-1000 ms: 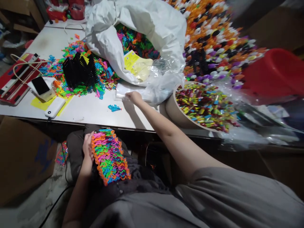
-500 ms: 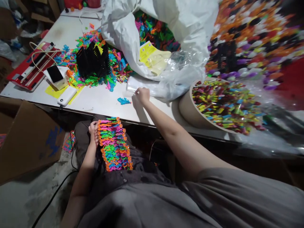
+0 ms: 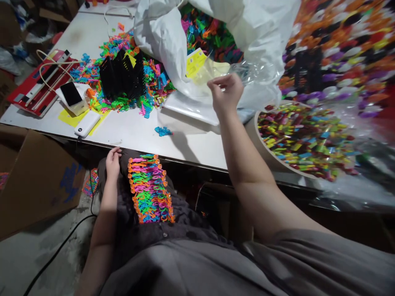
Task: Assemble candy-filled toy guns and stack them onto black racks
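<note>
My right hand (image 3: 227,92) is raised above the table in front of the white sack, thumb and fingers pinched on what looks like a clear plastic bag, hard to see against the sack. Below it lies a flat pile of clear plastic bags (image 3: 188,110). My left hand (image 3: 113,161) rests by the table edge near my thigh, fingers loosely stretched and holding nothing. On my lap, to the right of that hand, small colourful plastic toys (image 3: 149,189) with orange ends lie in a long stacked row. A single blue plastic toy (image 3: 163,131) sits on the table.
A white sack (image 3: 160,45) of colourful pieces stands at the back, beside a loose heap with a black basket (image 3: 121,78). To the left are a red sealing machine (image 3: 40,84), a phone (image 3: 70,93) and a cardboard box (image 3: 40,176). A round tub (image 3: 262,139) of wrapped pieces stands right.
My right hand has risen from the plastic bags, moving right and towards the sack. My left hand has let go of the row of toys and shifted slightly left.
</note>
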`<control>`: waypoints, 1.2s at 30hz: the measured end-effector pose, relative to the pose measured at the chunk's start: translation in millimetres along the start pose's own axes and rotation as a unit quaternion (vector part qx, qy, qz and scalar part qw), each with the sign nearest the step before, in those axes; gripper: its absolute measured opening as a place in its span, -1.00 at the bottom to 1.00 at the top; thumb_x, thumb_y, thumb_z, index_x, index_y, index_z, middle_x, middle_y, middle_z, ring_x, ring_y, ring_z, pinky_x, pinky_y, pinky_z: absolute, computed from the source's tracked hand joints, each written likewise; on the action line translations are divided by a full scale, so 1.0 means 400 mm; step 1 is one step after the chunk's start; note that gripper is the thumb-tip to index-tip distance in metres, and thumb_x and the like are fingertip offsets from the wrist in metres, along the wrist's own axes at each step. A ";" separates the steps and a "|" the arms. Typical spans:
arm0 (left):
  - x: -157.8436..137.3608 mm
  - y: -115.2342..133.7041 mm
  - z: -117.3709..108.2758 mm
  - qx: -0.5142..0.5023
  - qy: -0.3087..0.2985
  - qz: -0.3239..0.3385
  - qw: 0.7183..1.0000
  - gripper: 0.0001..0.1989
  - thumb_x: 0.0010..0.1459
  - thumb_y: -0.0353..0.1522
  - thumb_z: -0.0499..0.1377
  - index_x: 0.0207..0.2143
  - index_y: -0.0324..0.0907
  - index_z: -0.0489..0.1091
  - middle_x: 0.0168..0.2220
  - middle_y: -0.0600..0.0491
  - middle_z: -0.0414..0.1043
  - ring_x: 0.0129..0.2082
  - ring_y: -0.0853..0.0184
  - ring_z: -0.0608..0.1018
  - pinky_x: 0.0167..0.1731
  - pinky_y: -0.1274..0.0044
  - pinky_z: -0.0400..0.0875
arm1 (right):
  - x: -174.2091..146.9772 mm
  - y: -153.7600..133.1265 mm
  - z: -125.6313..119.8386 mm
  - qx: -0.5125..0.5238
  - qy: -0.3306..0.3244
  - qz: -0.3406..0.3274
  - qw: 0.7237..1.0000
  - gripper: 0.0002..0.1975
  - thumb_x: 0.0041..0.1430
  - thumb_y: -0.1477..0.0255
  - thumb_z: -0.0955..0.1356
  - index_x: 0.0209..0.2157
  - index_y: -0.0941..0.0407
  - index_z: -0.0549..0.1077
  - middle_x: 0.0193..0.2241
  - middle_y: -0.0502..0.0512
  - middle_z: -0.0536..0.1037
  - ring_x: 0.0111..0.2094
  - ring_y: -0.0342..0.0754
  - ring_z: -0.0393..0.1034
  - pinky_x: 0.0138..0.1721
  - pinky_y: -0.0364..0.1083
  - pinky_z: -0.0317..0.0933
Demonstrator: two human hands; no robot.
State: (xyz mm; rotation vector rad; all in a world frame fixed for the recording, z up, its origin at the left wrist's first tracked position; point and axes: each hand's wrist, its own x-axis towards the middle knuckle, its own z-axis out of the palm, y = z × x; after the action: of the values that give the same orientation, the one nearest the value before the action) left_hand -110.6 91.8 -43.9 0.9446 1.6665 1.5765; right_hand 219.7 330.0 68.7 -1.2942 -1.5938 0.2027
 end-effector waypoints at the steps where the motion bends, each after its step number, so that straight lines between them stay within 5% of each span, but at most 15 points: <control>1: 0.020 0.010 0.003 -0.001 0.000 0.016 1.000 -0.73 0.15 -0.27 0.05 -0.16 -0.19 0.39 -0.22 -0.03 0.45 -0.34 0.40 0.46 -0.19 0.53 0.36 | 0.008 -0.024 -0.008 0.013 0.006 -0.009 1.000 -0.89 0.12 0.45 0.35 -0.42 0.19 0.35 -0.37 0.10 0.51 -0.32 -0.19 0.39 -0.28 -0.15 0.24; 7: 0.143 0.074 0.028 0.036 -0.074 0.082 0.993 -0.58 0.12 -0.14 0.10 -0.02 -0.15 0.31 -0.03 -0.11 0.40 -0.09 0.28 0.46 -0.07 0.41 0.35 | 0.054 -0.211 -0.056 0.209 0.014 -0.096 0.973 -0.65 0.04 0.16 0.39 -0.44 0.12 0.23 -0.47 0.00 0.50 -0.52 -0.24 0.36 -0.56 -0.22 0.13; 14: 0.261 0.117 0.089 0.052 -0.171 0.047 0.983 -0.09 -0.09 -0.03 0.27 0.24 -0.05 -0.04 0.32 -0.16 -0.12 0.30 0.02 0.05 0.18 0.20 0.06 | 0.099 -0.387 -0.082 0.398 -0.059 -0.189 0.896 -0.68 0.05 0.18 0.39 -0.44 0.09 0.24 -0.47 -0.02 0.51 -0.58 -0.26 0.34 -0.67 -0.24 0.06; 18: 0.265 0.161 0.108 -0.032 -0.211 0.038 0.976 -0.09 -0.13 0.01 0.28 0.23 0.00 0.00 0.34 -0.08 -0.15 0.33 0.07 -0.05 0.23 0.21 -0.06 | 0.116 -0.406 -0.050 0.418 -0.080 -0.129 0.896 -0.61 -0.04 0.06 0.40 -0.51 0.04 0.22 -0.50 -0.01 0.48 -0.62 -0.22 0.30 -0.70 -0.19 0.04; 21: 0.232 0.197 0.114 -0.129 -0.261 0.007 0.957 -0.27 -0.13 0.00 0.28 0.07 -0.08 0.24 0.23 -0.12 0.16 0.25 0.10 0.18 0.19 0.25 0.06 | 0.118 -0.393 -0.013 0.440 -0.095 -0.069 0.890 -0.56 -0.11 0.03 0.43 -0.54 0.03 0.19 -0.52 -0.01 0.45 -0.62 -0.22 0.28 -0.72 -0.18 0.03; 24: 0.194 0.223 0.110 -0.223 -0.256 -0.012 0.941 -0.53 -0.15 -0.04 0.32 -0.31 -0.19 0.36 -0.14 -0.04 0.51 -0.04 0.23 0.51 0.02 0.37 0.31 | 0.113 -0.371 0.022 0.498 -0.119 0.008 0.859 -0.65 -0.07 0.22 0.46 -0.53 0.05 0.22 -0.49 -0.04 0.47 -0.58 -0.25 0.30 -0.70 -0.23 0.04; 28: 0.176 0.231 0.073 -0.265 -0.151 -0.025 0.952 -0.50 -0.24 -0.05 0.36 -0.48 -0.18 0.19 -0.56 0.20 0.41 -0.57 0.46 0.52 -0.54 0.65 0.35 | 0.069 -0.332 0.076 0.491 -0.206 0.185 0.826 -0.79 0.20 0.33 0.21 -0.48 0.11 0.28 -0.33 -0.05 0.53 -0.27 -0.23 0.43 -0.39 -0.20 0.23; 30: 0.176 0.223 0.045 -0.256 -0.092 -0.025 0.962 -0.50 -0.19 -0.05 0.34 -0.48 -0.16 0.15 -0.65 0.27 0.29 -0.71 0.54 0.38 -0.74 0.71 0.12 | 0.014 -0.310 0.113 0.458 -0.319 0.267 0.786 -0.64 0.24 0.21 0.09 -0.39 0.12 0.35 -0.24 0.01 0.53 -0.23 -0.16 0.43 -0.34 -0.11 0.25; 33: 0.175 0.202 0.002 -0.244 -0.015 -0.027 0.969 -0.58 -0.05 -0.12 0.29 -0.48 -0.15 0.11 -0.69 0.31 0.15 -0.80 0.63 0.18 -0.80 0.72 -0.08 | -0.107 -0.284 0.169 0.471 -0.473 0.332 0.667 -0.51 0.09 -0.03 0.18 -0.20 0.07 0.37 -0.17 0.11 0.52 -0.31 -0.11 0.43 -0.47 -0.15 0.25; 36: 0.169 0.181 -0.040 -0.260 0.019 -0.041 0.965 -0.64 0.02 -0.19 0.26 -0.46 -0.15 0.11 -0.69 0.32 0.09 -0.81 0.65 0.06 -0.80 0.72 -0.15 | -0.222 -0.273 0.204 0.511 -0.524 0.357 0.581 -0.39 -0.09 -0.06 0.28 -0.06 0.00 0.31 -0.15 0.10 0.50 -0.39 -0.14 0.38 -0.54 -0.20 0.21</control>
State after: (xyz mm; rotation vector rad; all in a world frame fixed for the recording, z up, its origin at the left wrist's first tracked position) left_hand -155.0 142.0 30.9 0.5671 1.1976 1.8513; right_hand 78.8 250.3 51.5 -0.6795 -1.1743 2.3894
